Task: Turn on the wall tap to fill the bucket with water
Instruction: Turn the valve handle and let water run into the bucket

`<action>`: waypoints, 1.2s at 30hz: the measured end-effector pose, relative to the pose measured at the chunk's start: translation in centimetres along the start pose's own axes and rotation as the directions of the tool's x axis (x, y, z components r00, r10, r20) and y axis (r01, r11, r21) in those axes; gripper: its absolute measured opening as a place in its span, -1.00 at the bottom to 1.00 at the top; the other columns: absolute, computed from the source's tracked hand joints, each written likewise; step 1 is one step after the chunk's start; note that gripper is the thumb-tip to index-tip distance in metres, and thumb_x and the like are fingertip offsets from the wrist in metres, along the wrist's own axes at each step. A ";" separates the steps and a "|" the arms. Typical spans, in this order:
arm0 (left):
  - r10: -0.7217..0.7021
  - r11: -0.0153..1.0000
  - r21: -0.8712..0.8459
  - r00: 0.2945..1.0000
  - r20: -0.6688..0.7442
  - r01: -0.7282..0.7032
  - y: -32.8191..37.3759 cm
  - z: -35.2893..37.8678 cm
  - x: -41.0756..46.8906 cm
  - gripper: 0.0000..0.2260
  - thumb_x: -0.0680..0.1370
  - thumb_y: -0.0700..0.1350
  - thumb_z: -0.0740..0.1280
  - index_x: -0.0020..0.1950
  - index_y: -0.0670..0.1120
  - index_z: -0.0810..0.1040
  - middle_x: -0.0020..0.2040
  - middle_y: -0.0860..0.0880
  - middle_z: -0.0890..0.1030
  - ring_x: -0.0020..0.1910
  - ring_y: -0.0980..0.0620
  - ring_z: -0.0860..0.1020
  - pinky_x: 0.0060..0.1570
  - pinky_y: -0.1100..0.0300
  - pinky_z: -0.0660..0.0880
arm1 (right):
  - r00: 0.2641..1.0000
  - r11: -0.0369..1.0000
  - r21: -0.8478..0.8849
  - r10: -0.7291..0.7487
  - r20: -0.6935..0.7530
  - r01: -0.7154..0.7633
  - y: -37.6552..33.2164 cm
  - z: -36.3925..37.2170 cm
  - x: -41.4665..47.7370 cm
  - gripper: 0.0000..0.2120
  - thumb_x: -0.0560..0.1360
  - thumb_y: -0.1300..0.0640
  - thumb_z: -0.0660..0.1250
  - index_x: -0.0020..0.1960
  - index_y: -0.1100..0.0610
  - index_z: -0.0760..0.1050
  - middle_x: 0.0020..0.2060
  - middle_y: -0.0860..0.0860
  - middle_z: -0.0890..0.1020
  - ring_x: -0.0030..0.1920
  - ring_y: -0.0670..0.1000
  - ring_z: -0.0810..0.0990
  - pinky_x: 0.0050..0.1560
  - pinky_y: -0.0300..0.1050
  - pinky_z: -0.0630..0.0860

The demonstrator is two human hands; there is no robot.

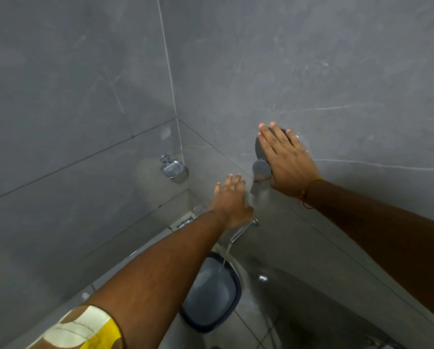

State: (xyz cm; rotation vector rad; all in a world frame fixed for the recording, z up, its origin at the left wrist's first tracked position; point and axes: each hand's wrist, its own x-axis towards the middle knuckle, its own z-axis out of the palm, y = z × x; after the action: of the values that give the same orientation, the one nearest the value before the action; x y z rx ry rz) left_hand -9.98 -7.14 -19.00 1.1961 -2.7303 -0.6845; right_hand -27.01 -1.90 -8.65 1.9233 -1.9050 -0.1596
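A: Where is the right hand [287, 161] sitting?
B: Fingers spread flat over the wall tap control [261, 168], gripping nothing.
A: And the left hand [229, 201]?
B: Hovering open just above the spout [241, 231]. Water is pouring into the bucket [211, 293] standing directly below both hands.

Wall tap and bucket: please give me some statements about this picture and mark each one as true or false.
1. Water runs from the spout into the bucket. True.
2. The right hand lies over the round wall control. True.
3. The left hand grips the bucket's rim. False: it is spread open near the wall, above the spout, apart from the bucket.
4. The bucket is red. False: it is dark blue.
5. A metal soap dish hangs on the wall left of the corner. True.
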 end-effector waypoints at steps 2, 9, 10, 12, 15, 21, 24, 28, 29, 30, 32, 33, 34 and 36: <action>0.025 0.998 0.066 1.000 -0.014 -0.025 -1.8 -0.7 -0.8 -0.15 0.58 0.12 0.37 0.69 -0.12 -0.04 0.72 -0.11 -0.08 0.68 -0.10 -0.15 0.59 -0.15 -0.18 | 1.000 1.000 0.006 -0.004 -0.004 0.004 -0.2 -0.1 -0.2 -0.25 0.50 0.07 0.22 0.63 0.28 0.12 0.66 0.18 0.12 0.66 0.21 0.07 0.61 0.24 0.12; 0.142 0.971 0.221 0.965 -0.221 -0.092 -2.7 -3.3 -1.9 -0.19 0.61 0.13 0.23 0.69 -0.16 -0.11 0.72 -0.15 -0.10 0.68 -0.11 -0.14 0.57 -0.09 -0.18 | 1.000 1.000 -0.017 0.013 -0.011 -0.013 -0.4 -0.8 -1.0 -0.23 0.49 0.06 0.25 0.63 0.28 0.12 0.66 0.19 0.13 0.66 0.21 0.07 0.61 0.24 0.12; 0.152 0.969 0.225 0.961 -0.231 -0.099 -2.5 -3.4 -2.0 -0.20 0.62 0.13 0.23 0.69 -0.16 -0.11 0.72 -0.15 -0.10 0.68 -0.11 -0.13 0.58 -0.10 -0.17 | 1.000 1.000 -0.023 0.014 0.002 -0.014 -0.6 -1.0 -1.2 -0.20 0.46 0.06 0.25 0.63 0.28 0.11 0.66 0.19 0.12 0.66 0.21 0.07 0.62 0.24 0.12; 0.168 0.965 0.238 0.954 -0.249 -0.108 -2.1 -3.6 -2.3 -0.21 0.62 0.13 0.21 0.69 -0.16 -0.10 0.72 -0.15 -0.09 0.68 -0.11 -0.13 0.58 -0.10 -0.17 | 1.000 0.999 -0.028 0.023 0.019 -0.022 -0.9 -1.2 -1.3 -0.17 0.43 0.07 0.25 0.63 0.28 0.10 0.66 0.18 0.11 0.66 0.20 0.04 0.62 0.24 0.10; 0.182 0.960 0.256 0.951 -0.249 -0.116 -1.8 -3.8 -2.7 -0.22 0.62 0.12 0.23 0.69 -0.16 -0.06 0.72 -0.15 -0.06 0.68 -0.10 -0.11 0.59 -0.10 -0.16 | 0.999 0.999 -0.033 0.028 0.025 -0.027 -1.6 -1.2 -1.0 -0.15 0.42 0.07 0.27 0.64 0.26 0.09 0.66 0.18 0.10 0.67 0.18 0.03 0.62 0.25 0.08; 0.190 0.952 0.281 0.952 -0.240 -0.119 -1.6 -3.5 -2.4 -0.24 0.61 0.09 0.25 0.68 -0.17 -0.03 0.71 -0.17 -0.02 0.68 -0.12 -0.07 0.58 -0.11 -0.14 | 0.998 0.997 -0.062 0.055 0.025 -0.053 -1.4 -0.7 -1.3 -0.19 0.47 0.02 0.29 0.63 0.28 0.13 0.65 0.20 0.15 0.66 0.19 0.07 0.61 0.31 0.04; 0.202 0.947 0.298 0.948 -0.245 -0.125 -1.5 -3.2 -2.0 -0.24 0.61 0.08 0.25 0.68 -0.18 -0.03 0.71 -0.17 -0.02 0.68 -0.12 -0.07 0.58 -0.10 -0.14 | 0.998 0.997 -0.056 0.052 0.044 -0.049 -1.2 -0.7 -1.6 -0.19 0.46 0.04 0.27 0.63 0.29 0.13 0.65 0.21 0.15 0.65 0.21 0.09 0.62 0.30 0.02; 0.205 0.942 0.310 0.949 -0.239 -0.126 -1.4 -2.9 -2.1 -0.25 0.62 0.09 0.22 0.68 -0.18 -0.05 0.71 -0.18 -0.03 0.68 -0.12 -0.08 0.60 -0.12 -0.12 | 0.995 0.997 -0.077 0.024 0.092 -0.017 -0.9 -0.8 -1.9 -0.23 0.50 0.04 0.22 0.64 0.27 0.10 0.65 0.21 0.12 0.66 0.23 0.05 0.62 0.32 -0.02; 0.207 0.941 0.313 0.951 -0.229 -0.129 -1.4 -2.9 -2.1 -0.25 0.63 0.10 0.21 0.68 -0.18 -0.05 0.71 -0.18 -0.03 0.68 -0.12 -0.08 0.60 -0.12 -0.11 | 0.995 0.997 -0.076 0.017 0.097 -0.009 -0.9 -0.8 -2.0 -0.23 0.50 0.04 0.22 0.63 0.27 0.12 0.65 0.21 0.14 0.65 0.24 0.06 0.62 0.32 -0.01; 0.210 0.938 0.320 0.952 -0.222 -0.132 -1.4 -2.9 -2.1 -0.25 0.63 0.10 0.21 0.68 -0.18 -0.06 0.71 -0.18 -0.04 0.68 -0.12 -0.08 0.60 -0.12 -0.11 | 0.995 0.997 -0.075 0.013 0.096 -0.006 -0.8 -0.8 -2.0 -0.24 0.49 0.04 0.22 0.63 0.28 0.14 0.64 0.22 0.16 0.65 0.24 0.07 0.62 0.33 0.00; 0.215 0.933 0.333 0.952 -0.218 -0.135 -1.4 -2.9 -2.1 -0.25 0.63 0.10 0.20 0.68 -0.18 -0.06 0.71 -0.18 -0.03 0.68 -0.12 -0.08 0.59 -0.11 -0.12 | 0.996 0.997 -0.079 0.011 0.090 -0.004 -0.7 -0.8 -1.9 -0.24 0.48 0.05 0.23 0.62 0.28 0.17 0.63 0.23 0.20 0.65 0.25 0.10 0.62 0.33 0.01; 0.217 0.933 0.334 0.951 -0.218 -0.136 -1.4 -2.9 -2.0 -0.25 0.63 0.10 0.20 0.68 -0.18 -0.05 0.71 -0.18 -0.02 0.68 -0.12 -0.07 0.59 -0.10 -0.12 | 0.996 0.997 -0.080 0.008 0.089 -0.001 -0.7 -0.8 -1.9 -0.25 0.48 0.05 0.23 0.61 0.29 0.18 0.63 0.24 0.21 0.64 0.25 0.11 0.62 0.32 0.02; 0.220 0.932 0.336 0.950 -0.220 -0.137 -1.4 -2.8 -2.0 -0.25 0.63 0.10 0.20 0.68 -0.18 -0.04 0.71 -0.18 -0.02 0.68 -0.12 -0.07 0.59 -0.10 -0.12 | 0.996 0.997 -0.081 0.003 0.088 0.004 -0.7 -0.8 -1.8 -0.25 0.48 0.05 0.24 0.61 0.29 0.19 0.62 0.24 0.22 0.64 0.25 0.11 0.62 0.31 0.02; 0.218 0.931 0.339 0.950 -0.223 -0.134 -1.5 -2.7 -2.0 -0.26 0.63 0.11 0.20 0.68 -0.18 -0.04 0.71 -0.18 -0.01 0.68 -0.12 -0.06 0.59 -0.10 -0.12 | 0.996 0.997 -0.080 -0.007 0.093 0.014 -0.7 -0.8 -1.7 -0.25 0.47 0.05 0.23 0.60 0.30 0.20 0.61 0.25 0.23 0.64 0.26 0.12 0.62 0.31 0.03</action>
State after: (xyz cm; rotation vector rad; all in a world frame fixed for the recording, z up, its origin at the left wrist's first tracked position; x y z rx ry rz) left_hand -6.94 -7.61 -17.02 0.9850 -2.7432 -0.0549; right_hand -26.18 -0.04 -8.55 1.9026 -1.9168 -0.3290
